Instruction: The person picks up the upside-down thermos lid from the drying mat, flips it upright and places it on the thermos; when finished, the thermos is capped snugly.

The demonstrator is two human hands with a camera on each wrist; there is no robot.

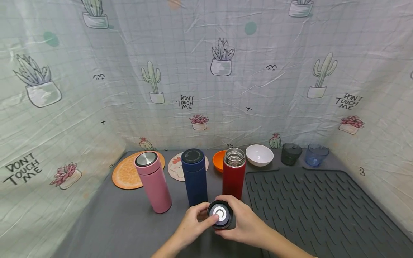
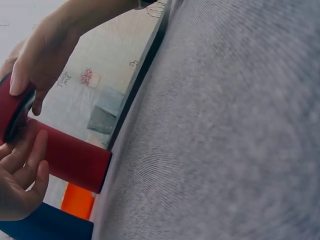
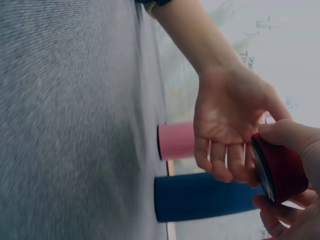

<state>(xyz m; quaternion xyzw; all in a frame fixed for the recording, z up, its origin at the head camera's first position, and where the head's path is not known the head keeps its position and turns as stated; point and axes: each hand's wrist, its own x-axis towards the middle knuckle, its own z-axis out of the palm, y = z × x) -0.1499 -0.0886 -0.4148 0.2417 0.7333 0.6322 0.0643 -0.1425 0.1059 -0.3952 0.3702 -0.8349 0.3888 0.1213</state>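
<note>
Holding a red lid (image 1: 220,214) between them, both hands meet low at the front of the desk (image 1: 129,218), just in front of the open red flask (image 1: 233,173). The right hand (image 1: 245,222) curls round the lid's far side, thumb and fingers gripping its rim; the left hand (image 1: 193,223) touches its near edge with thumb and fingertips. The lid's silver-centred inner face is turned up toward the head camera. Left of the red flask stand a capped blue flask (image 1: 194,176) and a pink flask (image 1: 152,181). Behind them lie an orange-slice coaster (image 1: 125,175), an orange bowl (image 1: 218,160), a white bowl (image 1: 259,154) and two tumblers, dark (image 1: 290,153) and blue (image 1: 316,154). A ribbed grey mat (image 1: 322,211) covers the right side.
</note>
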